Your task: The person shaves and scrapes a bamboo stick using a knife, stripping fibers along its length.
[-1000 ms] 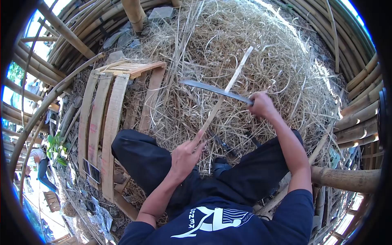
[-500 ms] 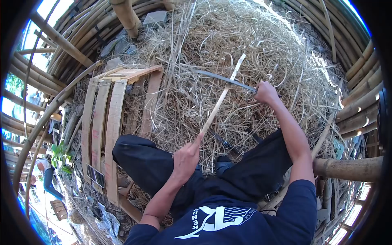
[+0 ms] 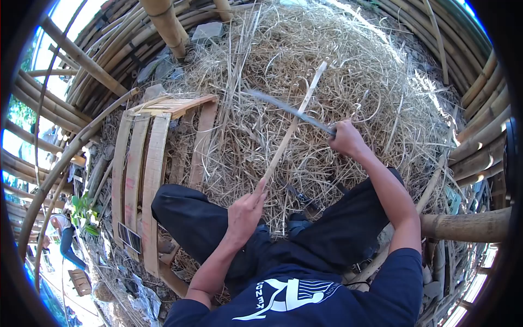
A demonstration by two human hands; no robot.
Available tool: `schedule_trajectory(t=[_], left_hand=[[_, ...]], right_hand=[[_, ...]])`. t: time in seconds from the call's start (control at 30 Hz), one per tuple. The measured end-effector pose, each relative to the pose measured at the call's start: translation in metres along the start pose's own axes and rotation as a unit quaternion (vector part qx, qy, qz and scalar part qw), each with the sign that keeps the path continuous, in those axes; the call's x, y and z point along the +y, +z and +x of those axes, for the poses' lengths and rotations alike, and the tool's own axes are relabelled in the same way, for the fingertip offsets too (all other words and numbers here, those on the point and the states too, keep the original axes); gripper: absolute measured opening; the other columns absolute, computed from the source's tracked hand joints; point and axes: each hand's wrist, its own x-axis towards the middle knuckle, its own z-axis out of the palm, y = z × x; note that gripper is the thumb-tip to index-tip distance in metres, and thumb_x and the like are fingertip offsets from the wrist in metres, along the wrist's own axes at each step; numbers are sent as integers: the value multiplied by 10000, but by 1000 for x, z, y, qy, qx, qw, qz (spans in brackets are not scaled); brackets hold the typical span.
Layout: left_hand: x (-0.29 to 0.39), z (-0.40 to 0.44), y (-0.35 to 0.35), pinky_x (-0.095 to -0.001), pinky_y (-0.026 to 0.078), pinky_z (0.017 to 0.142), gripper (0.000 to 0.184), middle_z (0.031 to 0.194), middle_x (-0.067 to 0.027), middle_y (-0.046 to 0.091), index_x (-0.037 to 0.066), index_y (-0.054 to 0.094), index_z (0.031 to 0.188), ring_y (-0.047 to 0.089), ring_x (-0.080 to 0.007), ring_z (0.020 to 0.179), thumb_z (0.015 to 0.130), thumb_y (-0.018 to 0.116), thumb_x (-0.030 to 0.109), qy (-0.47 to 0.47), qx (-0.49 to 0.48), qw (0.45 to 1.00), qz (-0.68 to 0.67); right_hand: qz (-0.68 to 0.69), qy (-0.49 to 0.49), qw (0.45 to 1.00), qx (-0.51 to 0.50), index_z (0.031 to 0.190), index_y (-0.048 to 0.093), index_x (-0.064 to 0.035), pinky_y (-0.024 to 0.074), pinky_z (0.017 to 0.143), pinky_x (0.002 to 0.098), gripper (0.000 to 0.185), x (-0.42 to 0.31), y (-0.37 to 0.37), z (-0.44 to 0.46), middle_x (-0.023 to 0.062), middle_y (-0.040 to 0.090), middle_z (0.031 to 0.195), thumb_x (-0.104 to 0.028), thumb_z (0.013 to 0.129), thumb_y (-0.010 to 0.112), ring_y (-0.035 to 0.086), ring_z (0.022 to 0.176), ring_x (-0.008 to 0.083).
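My left hand [image 3: 244, 217] is closed round the lower end of a long pale bamboo strip [image 3: 286, 139], which slants up and to the right over the heap of shavings. In my right hand [image 3: 347, 138] is the handle of a long knife [image 3: 278, 103]. Its blade points to the upper left, blurred by motion, and crosses the strip above its middle. Both hands are in front of my bent knees.
Pale shavings [image 3: 348, 60] cover the ground ahead. A wooden slatted crate [image 3: 154, 174] lies at the left, with a phone [image 3: 129, 238] on its slats. Bamboo poles [image 3: 466, 225] surround the space. Another person [image 3: 66, 240] bends over at the far left.
Over the last second the knife moved up the strip toward its tip, then back down toward me, with my right hand moving right and back left. My left hand kept its hold.
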Motion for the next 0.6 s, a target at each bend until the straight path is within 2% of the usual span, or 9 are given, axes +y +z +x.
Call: schedule_trajectory(t=[0.07, 0.13, 0.17, 0.23, 0.3, 0.43, 0.5, 0.53, 0.6], left_hand=[[7, 4, -5, -399, 440, 526, 511, 617, -115, 539, 185, 536, 1363, 559, -280, 545, 873, 679, 183, -5, 0, 1000, 1], [11, 3, -6, -391, 427, 534, 532, 618, -145, 538, 177, 553, 1347, 548, -286, 540, 843, 723, 203, -18, -5, 1000, -6], [10, 1, -3, -391, 427, 534, 532, 618, -145, 538, 177, 553, 1347, 548, -286, 540, 843, 723, 203, -15, -9, 1000, -7], [7, 1, 2, -391, 428, 535, 539, 624, -146, 540, 189, 558, 1343, 544, -286, 535, 835, 733, 221, -20, -15, 999, 24], [5, 4, 0, -388, 425, 529, 546, 625, -151, 545, 166, 554, 1346, 542, -285, 531, 833, 734, 214, -19, 1, 1000, 9], [5, 11, -7, -416, 445, 525, 487, 626, -130, 570, 164, 556, 1340, 593, -299, 569, 881, 675, 276, -8, 5, 1000, 11], [2, 3, -6, -415, 441, 522, 486, 624, -129, 568, 159, 559, 1337, 591, -295, 566, 879, 677, 274, -9, 1, 1000, -9], [1, 1, -6, -412, 440, 518, 485, 618, -127, 566, 168, 561, 1336, 590, -293, 563, 878, 679, 277, -15, -9, 1000, 10], [2, 0, -4, -412, 439, 515, 487, 615, -127, 564, 176, 559, 1337, 590, -293, 559, 877, 680, 276, -12, -4, 1000, 18]], right_hand=[[10, -34, 999, -6, 786, 692, 23, 569, 747, 428, 255, -4, -2, 1, 231, 681, 801, -221, 731, 643, 693, 774, 354], [-68, -38, 997, -30, 781, 699, 1, 564, 763, 430, 226, 5, -13, 9, 231, 683, 816, -212, 726, 643, 692, 792, 358], [-56, 70, 996, 10, 770, 704, -17, 563, 772, 428, 201, 15, -7, 20, 229, 685, 822, -205, 711, 665, 693, 795, 358], [-67, 68, 995, 35, 781, 709, -11, 564, 770, 429, 196, 20, -15, 21, 231, 683, 800, -188, 705, 672, 693, 778, 359], [26, 66, 996, 50, 787, 702, 22, 567, 761, 430, 213, 3, -15, 6, 243, 674, 762, -169, 702, 657, 692, 739, 361], [-3, -42, 999, -12, 829, 697, 21, 565, 771, 427, 228, -8, 1, -1, 211, 692, 832, -163, 713, 629, 693, 765, 349], [-91, 20, 996, -4, 851, 700, 12, 571, 759, 424, 230, 5, -7, 18, 200, 695, 831, -178, 741, 633, 697, 776, 350], [-38, 122, 991, -38, 859, 703, 17, 575, 750, 423, 232, 2, -27, 20, 200, 697, 836, -185, 766, 636, 701, 797, 348], [-30, 118, 993, -8, 861, 703, 25, 576, 747, 422, 236, 10, -13, 20, 202, 697, 827, -181, 769, 633, 703, 794, 346]])
